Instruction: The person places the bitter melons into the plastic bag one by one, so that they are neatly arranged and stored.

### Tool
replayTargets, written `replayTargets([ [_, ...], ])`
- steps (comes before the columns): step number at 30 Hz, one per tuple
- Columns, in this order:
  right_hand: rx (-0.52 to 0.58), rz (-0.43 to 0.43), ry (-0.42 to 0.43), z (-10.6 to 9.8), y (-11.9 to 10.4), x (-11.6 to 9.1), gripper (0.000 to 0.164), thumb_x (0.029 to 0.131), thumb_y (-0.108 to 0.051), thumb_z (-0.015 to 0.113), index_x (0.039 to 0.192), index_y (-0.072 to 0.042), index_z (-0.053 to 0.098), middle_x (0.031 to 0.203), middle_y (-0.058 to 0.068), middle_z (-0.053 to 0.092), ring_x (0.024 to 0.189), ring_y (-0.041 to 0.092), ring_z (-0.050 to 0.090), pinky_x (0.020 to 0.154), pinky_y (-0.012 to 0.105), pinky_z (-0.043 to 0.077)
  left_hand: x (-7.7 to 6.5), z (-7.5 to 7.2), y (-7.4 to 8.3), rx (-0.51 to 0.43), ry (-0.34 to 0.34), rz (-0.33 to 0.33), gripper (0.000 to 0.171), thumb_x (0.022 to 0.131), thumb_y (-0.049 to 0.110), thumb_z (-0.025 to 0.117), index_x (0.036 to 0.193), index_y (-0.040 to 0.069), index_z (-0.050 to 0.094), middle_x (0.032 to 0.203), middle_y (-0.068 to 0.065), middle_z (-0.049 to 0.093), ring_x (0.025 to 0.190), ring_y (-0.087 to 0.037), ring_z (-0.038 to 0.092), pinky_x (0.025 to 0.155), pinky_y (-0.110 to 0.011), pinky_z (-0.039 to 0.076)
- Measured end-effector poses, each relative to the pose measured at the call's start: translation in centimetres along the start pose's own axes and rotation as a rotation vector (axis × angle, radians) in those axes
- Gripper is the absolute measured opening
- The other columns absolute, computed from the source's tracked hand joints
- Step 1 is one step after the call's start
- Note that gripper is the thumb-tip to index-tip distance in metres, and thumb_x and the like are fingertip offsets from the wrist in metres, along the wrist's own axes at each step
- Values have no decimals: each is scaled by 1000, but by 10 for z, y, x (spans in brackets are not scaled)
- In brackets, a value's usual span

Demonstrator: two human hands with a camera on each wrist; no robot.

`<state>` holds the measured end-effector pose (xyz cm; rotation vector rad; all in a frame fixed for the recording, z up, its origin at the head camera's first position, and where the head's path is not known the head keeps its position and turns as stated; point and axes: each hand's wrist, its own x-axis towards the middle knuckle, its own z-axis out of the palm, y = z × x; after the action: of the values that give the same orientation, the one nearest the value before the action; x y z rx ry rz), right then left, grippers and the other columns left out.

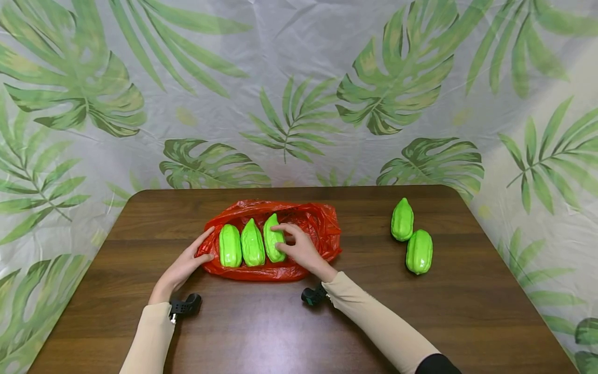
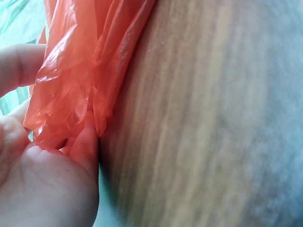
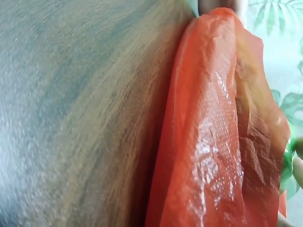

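Observation:
A red plastic bag point(image 1: 322, 228) lies spread wide at its mouth on the table, with three shiny green ribbed fruits side by side in it: the left fruit point(image 1: 230, 245), the middle fruit point(image 1: 253, 244) and the right fruit point(image 1: 272, 240). My left hand point(image 1: 184, 262) holds the bag's left end, and the left wrist view shows its fingers around the crinkled plastic. Reaching over the front rim, my right hand point(image 1: 301, 249) pinches the right fruit between thumb and fingers. In the right wrist view the bag's side wall point(image 3: 208, 132) hides most of that hand.
Two more green fruits stand apart on the right of the brown wooden table point(image 1: 364, 311): a rear pointed fruit point(image 1: 402, 221) and a nearer rounder fruit point(image 1: 419, 252), almost end to end. A leaf-printed cloth point(image 1: 303, 171) hangs behind the table's back edge.

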<state>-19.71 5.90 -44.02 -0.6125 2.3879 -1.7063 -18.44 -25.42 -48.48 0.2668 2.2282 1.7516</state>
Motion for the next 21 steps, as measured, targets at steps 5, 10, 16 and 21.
replayTargets([
  [5,-31,-19,-6,8,26,8,41,90,-3,64,130,-2,57,134,19,49,110,38,56,86,42,50,1,-1,-1,0,-2,-3,73,96,9,54,155,10,11,155,-25,3,140,-41,9,109,-56,12],
  [10,-33,-9,-14,10,29,8,44,89,-7,66,133,-7,55,136,15,49,112,35,56,89,42,48,1,-1,-3,0,-4,-2,72,96,8,53,155,12,12,155,-24,5,139,-39,12,107,-31,25],
  [16,-71,6,-11,9,31,8,46,89,-8,68,133,-8,55,132,13,52,110,30,57,85,36,50,1,-1,-4,-9,-5,-1,72,96,9,53,155,12,12,156,-24,5,139,-39,12,100,-18,28],
  [21,-83,24,-7,8,31,8,45,89,-7,68,132,-8,56,130,13,53,108,28,57,81,34,51,1,-1,-3,-12,-2,-6,72,96,8,53,155,12,12,156,-24,4,139,-40,10,109,-53,14],
])
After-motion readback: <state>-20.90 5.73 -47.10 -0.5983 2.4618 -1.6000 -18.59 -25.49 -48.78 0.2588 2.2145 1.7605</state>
